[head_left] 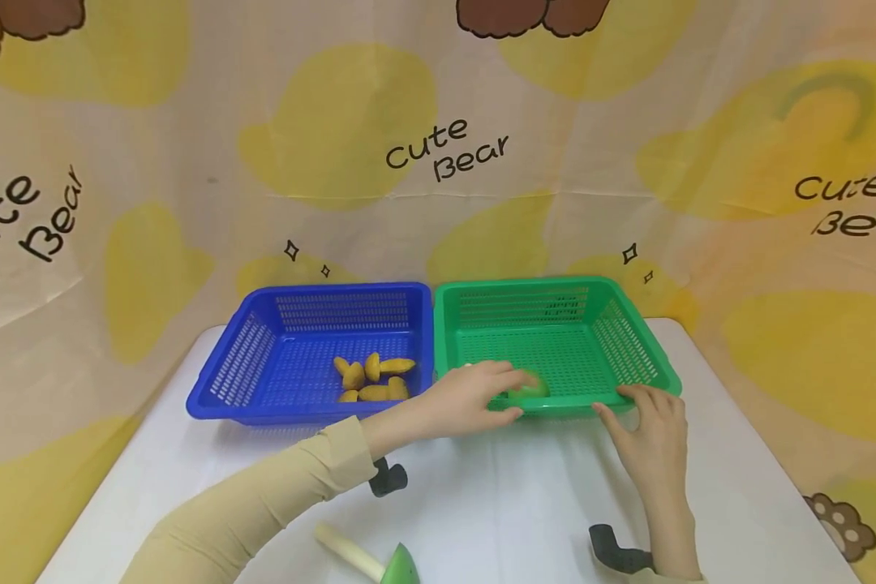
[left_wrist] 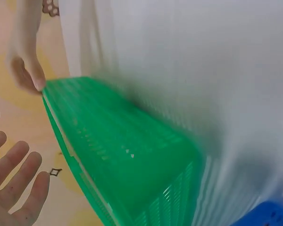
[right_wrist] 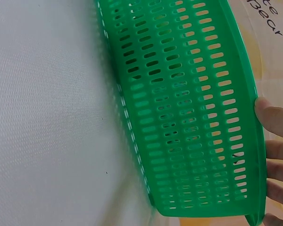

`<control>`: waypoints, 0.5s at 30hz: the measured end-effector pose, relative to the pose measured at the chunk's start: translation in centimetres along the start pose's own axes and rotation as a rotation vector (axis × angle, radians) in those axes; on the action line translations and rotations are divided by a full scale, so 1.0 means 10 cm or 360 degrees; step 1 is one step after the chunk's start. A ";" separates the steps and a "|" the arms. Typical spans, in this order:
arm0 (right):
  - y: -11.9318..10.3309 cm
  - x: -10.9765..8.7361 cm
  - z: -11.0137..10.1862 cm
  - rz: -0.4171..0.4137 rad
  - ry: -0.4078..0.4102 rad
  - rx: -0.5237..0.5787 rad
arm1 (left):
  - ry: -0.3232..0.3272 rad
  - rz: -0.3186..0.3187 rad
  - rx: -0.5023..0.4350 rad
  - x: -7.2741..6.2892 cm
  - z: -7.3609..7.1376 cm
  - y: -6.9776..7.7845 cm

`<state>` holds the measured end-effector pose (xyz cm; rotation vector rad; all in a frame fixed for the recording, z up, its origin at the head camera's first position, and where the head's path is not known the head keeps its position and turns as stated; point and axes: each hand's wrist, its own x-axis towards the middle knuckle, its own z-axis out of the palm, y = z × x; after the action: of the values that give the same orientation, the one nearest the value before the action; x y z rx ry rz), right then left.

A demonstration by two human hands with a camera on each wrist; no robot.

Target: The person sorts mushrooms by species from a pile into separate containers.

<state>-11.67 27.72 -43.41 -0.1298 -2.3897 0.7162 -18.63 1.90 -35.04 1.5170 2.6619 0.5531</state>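
Note:
My left hand [head_left: 474, 397] is over the front left of the green basket [head_left: 675, 385], its fingers spread loosely. Just by its fingertips is a round, light-green thing [head_left: 533, 384], blurred, inside the basket. The left wrist view shows those fingers [left_wrist: 30, 190] apart with nothing between them. At the basket's front right corner, my right hand [head_left: 657, 446] grips the rim, thumb on one side and fingers on the other. The right wrist view shows the fingertips [right_wrist: 277, 149] along that rim, beside the slotted wall.
A blue basket [head_left: 212, 405] adjoins the green one on the left, with several brown toy mushrooms [head_left: 374, 392] inside. A green-capped toy mushroom [head_left: 401, 565] with a pale stem lies on the white table [head_left: 496, 519] near me. Printed cloth [head_left: 555, 154] hangs behind the baskets.

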 end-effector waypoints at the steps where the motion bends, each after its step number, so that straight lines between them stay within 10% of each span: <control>1: 0.00 0.00 0.00 0.0000 0.0002 -0.0002 | 0.0003 0.0011 0.0007 -0.04 0.01 0.02; 15: 0.03 0.00 0.02 -0.0026 0.0028 -0.0009 | -0.0042 -0.0080 -0.0079 -0.61 0.16 0.13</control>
<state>-11.83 27.87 -43.65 -0.1187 -2.3733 0.6983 -14.01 -2.12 -36.99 1.4302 2.6380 0.5869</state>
